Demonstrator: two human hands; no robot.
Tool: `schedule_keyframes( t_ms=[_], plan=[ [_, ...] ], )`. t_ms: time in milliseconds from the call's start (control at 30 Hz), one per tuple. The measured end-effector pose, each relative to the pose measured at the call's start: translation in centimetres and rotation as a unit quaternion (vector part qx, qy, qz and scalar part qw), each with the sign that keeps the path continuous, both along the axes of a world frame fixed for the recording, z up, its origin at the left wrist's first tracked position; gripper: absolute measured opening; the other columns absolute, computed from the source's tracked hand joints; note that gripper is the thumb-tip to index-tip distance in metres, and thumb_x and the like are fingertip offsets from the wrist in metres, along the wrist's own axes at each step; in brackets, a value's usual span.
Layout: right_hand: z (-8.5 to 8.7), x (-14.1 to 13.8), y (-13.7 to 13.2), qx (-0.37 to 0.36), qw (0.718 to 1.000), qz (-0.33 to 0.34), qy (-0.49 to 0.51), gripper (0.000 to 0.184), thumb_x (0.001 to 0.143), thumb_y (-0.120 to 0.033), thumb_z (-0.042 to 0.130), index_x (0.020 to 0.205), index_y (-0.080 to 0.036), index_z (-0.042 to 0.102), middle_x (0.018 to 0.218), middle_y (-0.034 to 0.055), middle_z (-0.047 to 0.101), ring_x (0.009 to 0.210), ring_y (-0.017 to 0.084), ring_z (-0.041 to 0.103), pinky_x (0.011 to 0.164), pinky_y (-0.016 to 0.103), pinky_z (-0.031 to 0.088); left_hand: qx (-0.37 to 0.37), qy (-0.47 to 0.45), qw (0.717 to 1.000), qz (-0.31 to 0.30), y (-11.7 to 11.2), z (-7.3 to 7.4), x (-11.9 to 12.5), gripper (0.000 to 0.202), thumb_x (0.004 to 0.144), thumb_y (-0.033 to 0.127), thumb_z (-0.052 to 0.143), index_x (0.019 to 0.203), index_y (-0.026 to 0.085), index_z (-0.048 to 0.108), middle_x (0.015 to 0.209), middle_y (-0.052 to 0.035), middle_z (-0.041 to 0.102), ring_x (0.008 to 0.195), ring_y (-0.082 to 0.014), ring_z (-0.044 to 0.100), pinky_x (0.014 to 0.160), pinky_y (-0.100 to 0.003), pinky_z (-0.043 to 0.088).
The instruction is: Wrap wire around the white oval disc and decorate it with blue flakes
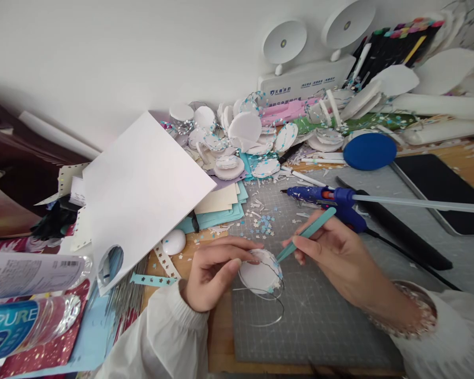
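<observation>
Right hand pinched closed around teal tweezers, and their points are right at the edge of the white disc; whether they grip one of its tiny blue bits is too small to make out. Across from it, the left hand is half curled, thumb and fingers holding the disc's upper left rim and hiding part of it. That disc sits just inside the left edge of the grey cutting mat, a thin wire curling below. Over at the bench's left side, a bottle shows "PURE" in big letters, its base cut off by the frame; the packet above has a barcode, its print unreadable. Along the bench's far edge, the twin-headed lamp carries blue Chinese characters, the lower line partly covered by clutter.
</observation>
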State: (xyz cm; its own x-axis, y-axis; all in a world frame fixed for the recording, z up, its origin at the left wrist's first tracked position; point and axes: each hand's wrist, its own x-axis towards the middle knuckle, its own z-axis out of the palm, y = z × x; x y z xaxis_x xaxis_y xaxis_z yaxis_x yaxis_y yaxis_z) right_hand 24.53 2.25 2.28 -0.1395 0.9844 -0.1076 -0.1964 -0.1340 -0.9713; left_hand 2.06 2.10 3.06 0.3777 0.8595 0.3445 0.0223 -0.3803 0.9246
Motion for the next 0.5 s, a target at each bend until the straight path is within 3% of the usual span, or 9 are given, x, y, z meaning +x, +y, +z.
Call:
schedule_keyframes(
  t_ms=[267, 500],
  plan=[
    [0.02, 0.05, -0.12, 0.006, 1.0, 0.004, 0.017, 0.019, 0.081, -0.034, 0.073, 0.079, -0.025, 0.057, 0.077, -0.0001, 0.071, 0.06, 0.013, 0.062, 0.055, 0.027, 0.055, -0.013, -0.026, 1.0, -0.001, -0.03, -0.27, 0.04, 0.029, 0.094, 0.029, 0.053, 0.093, 0.015, 0.079, 0.104, -0.0128, 0.077, 0.094, -0.0247, 0.073, 0.079, -0.032, 0.057],
    [-0.16, 0.7, -0.37, 0.111, 0.99, -0.066, -0.049, 0.01, 0.086, -0.028, 0.068, 0.093, -0.028, 0.06, 0.093, 0.0003, 0.07, 0.083, 0.016, 0.067, 0.07, 0.029, 0.059, -0.065, -0.055, 0.996, 0.005, 0.05, -0.9, -0.28, 0.031, 0.095, 0.029, 0.051, 0.094, 0.016, 0.079, 0.105, -0.0109, 0.076, 0.096, -0.0253, 0.071, 0.083, -0.035, 0.055]
  ],
)
